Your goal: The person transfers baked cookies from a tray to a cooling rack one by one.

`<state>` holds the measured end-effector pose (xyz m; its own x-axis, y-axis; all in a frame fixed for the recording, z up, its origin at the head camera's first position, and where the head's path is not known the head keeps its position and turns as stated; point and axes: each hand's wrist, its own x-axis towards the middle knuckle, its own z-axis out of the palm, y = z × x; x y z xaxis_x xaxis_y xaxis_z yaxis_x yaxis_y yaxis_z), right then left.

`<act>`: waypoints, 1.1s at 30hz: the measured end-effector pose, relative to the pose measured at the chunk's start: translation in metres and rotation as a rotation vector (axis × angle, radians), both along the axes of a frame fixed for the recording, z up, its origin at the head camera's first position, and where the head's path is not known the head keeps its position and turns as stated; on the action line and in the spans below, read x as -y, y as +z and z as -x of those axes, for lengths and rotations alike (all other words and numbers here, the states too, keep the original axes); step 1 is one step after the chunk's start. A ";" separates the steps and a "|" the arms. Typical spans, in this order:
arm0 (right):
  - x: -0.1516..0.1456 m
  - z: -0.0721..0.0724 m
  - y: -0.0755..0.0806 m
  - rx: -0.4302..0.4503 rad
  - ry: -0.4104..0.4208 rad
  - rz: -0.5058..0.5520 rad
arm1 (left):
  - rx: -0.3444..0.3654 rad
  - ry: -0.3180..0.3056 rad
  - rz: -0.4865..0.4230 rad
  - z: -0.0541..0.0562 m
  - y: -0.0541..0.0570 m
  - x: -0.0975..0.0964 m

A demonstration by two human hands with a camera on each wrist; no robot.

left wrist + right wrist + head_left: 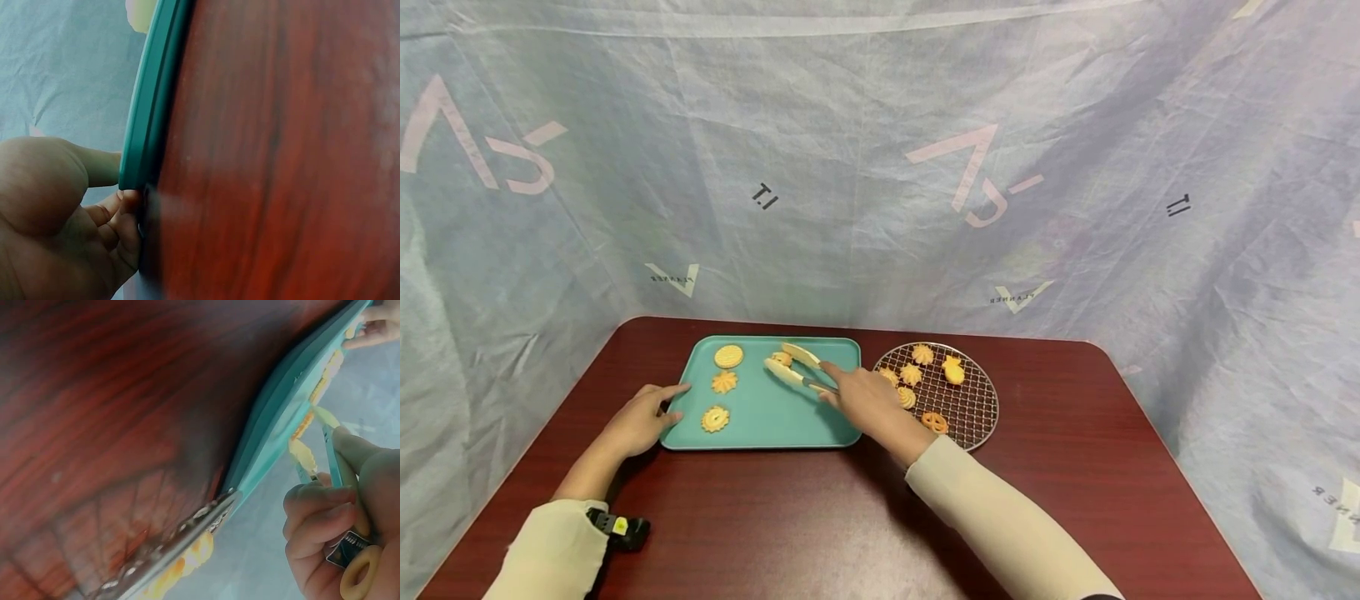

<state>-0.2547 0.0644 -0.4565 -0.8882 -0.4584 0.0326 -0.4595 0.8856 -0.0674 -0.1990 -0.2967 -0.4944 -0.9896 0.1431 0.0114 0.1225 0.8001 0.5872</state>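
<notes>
My right hand (868, 404) grips a pair of tongs (786, 372) with pale yellow tips, reaching over the turquoise tray (760, 442). A small golden cookie (782, 358) lies between the two tips, near the tray's back. In the right wrist view, the fingers curl round the handles, and the tongs' ring (360, 575) hangs below the palm. My left hand (640, 423) holds the tray at its left edge, index finger and thumb over the rim. From the left wrist, its thumb reaches the tray wall (144, 137) while the other fingers curl beside it.
Along the tray's left side sit a round cookie (728, 357), a flower-shaped cookie (724, 382) and a ring-like cookie (715, 418). Right of the tray, a round wire rack (977, 400) carries several cookies, including a pretzel (935, 422). A printed cloth (850, 167) hangs behind the table.
</notes>
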 end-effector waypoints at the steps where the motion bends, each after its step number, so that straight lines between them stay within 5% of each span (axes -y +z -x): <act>1: -0.002 -0.001 0.000 0.001 -0.001 0.002 | 0.001 0.000 0.000 0.000 0.000 0.000; 33: -0.058 -0.025 0.004 -0.077 0.127 0.121 | -0.012 0.007 -0.002 0.001 -0.001 0.001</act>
<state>-0.2300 0.1219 -0.4526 -0.8163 -0.5552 0.1596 -0.5749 0.8079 -0.1299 -0.2000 -0.2975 -0.4953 -0.9904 0.1364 0.0234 0.1241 0.7998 0.5873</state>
